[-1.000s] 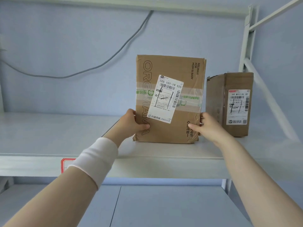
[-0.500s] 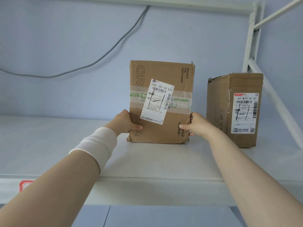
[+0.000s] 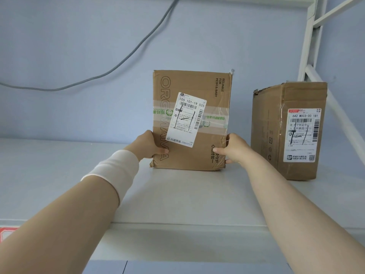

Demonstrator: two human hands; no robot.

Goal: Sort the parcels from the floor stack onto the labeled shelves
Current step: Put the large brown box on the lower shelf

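We hold the box (image 3: 191,119) upright on the shelf (image 3: 177,194), its bottom edge resting on the board. Our left hand (image 3: 147,147) grips its lower left edge and our right hand (image 3: 234,149) its lower right edge, each thumb curled onto the front. Gripping low on both sides steadies it on its narrow base. The label (image 3: 186,119) faces outward, likely so it can be read. A second box (image 3: 288,131) stands apart to the right.

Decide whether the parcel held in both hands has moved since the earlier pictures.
Yes. The held parcel has gone deeper onto the shelf, away from its front edge, and its gap to the second parcel at right has widened.
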